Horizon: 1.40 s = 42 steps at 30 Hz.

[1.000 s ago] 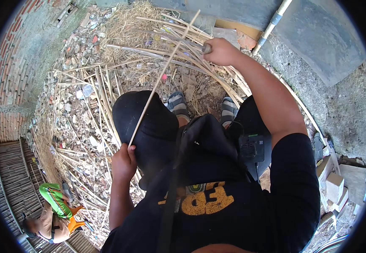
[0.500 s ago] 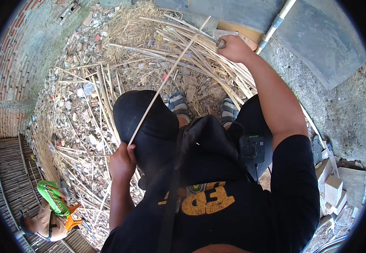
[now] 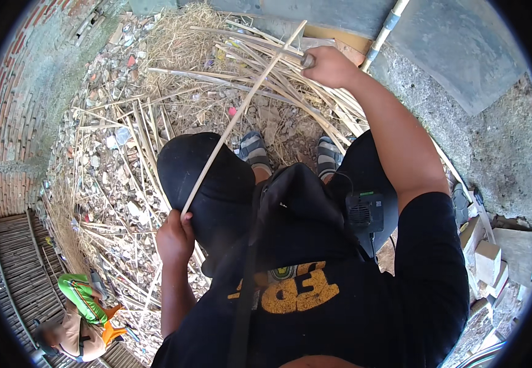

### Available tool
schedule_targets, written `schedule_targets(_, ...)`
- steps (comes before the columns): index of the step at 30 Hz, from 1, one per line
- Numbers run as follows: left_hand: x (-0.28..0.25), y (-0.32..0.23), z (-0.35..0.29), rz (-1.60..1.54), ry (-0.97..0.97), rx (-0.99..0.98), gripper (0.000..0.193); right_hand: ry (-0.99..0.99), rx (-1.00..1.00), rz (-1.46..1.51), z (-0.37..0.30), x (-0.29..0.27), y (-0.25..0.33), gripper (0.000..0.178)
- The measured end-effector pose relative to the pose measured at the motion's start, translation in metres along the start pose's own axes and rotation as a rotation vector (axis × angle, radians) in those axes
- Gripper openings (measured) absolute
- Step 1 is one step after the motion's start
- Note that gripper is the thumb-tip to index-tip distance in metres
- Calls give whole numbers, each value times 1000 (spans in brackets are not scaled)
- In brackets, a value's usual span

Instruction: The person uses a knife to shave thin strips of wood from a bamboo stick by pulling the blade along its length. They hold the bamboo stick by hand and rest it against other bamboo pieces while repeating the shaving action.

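Note:
My left hand [image 3: 175, 238] is closed on the near end of a long, thin bamboo strip [image 3: 228, 134], beside my left knee. The strip slants up and away to the right across my thigh. My right hand [image 3: 331, 66], on an outstretched arm, grips the handle of a knife [image 3: 307, 60]. Its dark blade points left and crosses the strip near the far end; whether the edge touches the strip I cannot tell. Beyond and below the knife lies a loose pile of split bamboo strips [image 3: 315, 104].
Rubble ground [image 3: 103, 178] with scattered strips and dry straw [image 3: 177, 40] surrounds my sandalled feet. A brick wall [image 3: 17, 92] stands left, grey panels [image 3: 456, 55] at the far right. A seated person [image 3: 79, 319] is at lower left. Wood blocks [image 3: 488, 260] lie right.
The strip's far end has come right, against the ground behind it, and its wider face now shows. The whole view has shifted a little. Both hands keep their grips.

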<state>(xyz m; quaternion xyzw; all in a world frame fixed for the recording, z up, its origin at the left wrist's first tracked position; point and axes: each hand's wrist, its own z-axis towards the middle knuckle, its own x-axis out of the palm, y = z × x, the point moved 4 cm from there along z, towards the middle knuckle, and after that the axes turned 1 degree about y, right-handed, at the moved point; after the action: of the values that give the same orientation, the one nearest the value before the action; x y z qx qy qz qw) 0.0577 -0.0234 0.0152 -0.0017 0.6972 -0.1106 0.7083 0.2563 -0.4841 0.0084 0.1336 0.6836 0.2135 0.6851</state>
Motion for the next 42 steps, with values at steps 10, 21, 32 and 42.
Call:
schedule_targets(10,7,5,-2,-16,-42,5,36,29,156,106,6,-14,-17,43)
schedule_targets(21,11,1,-1,-26,-106,17,34,26,-22,-43,0,7,-3,35)
schedule_targets(32,15,8,1,-167,-52,-4,35,47,21,-19,-10,-6,16,34)
schedule_targets(42,7,10,3,-228,20,-20,36,104,-100,-33,-13,10,46,27)
